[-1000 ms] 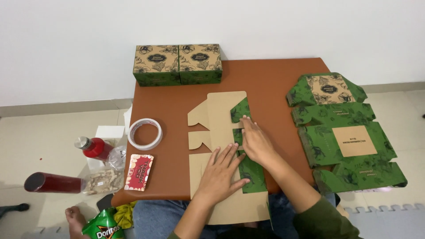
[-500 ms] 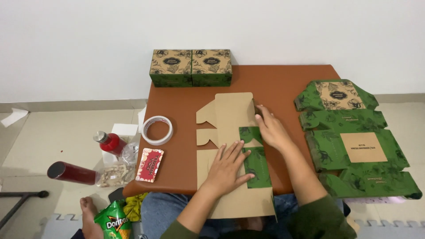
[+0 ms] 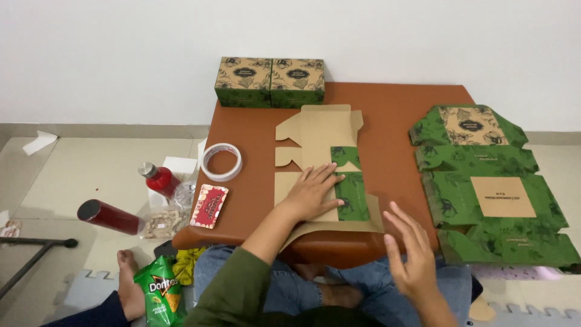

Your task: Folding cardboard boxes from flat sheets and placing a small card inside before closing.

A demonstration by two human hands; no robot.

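A flat, unfolded cardboard box blank [image 3: 315,139], brown inside with green printed flaps, lies on the brown table [image 3: 399,121]. My left hand [image 3: 311,194] presses flat on the blank's near half, fingers spread beside a folded-over green flap [image 3: 351,191]. My right hand [image 3: 408,254] hovers open off the table's near right edge, holding nothing, fingers apart.
Two assembled green-and-brown boxes [image 3: 270,82] stand at the table's far edge. A stack of flat green blanks [image 3: 490,181] lies to the right. A tape roll [image 3: 221,161] and a red card pack [image 3: 209,206] sit at left. A red bottle [image 3: 158,179], a dark tube [image 3: 109,217], a snack bag [image 3: 158,290] and another person's foot [image 3: 127,272] are on the floor.
My right hand lifted off the green flap and drew back toward me, past the table's edge. The left hand stayed on the blank. The camera shifted so the table sits further right.
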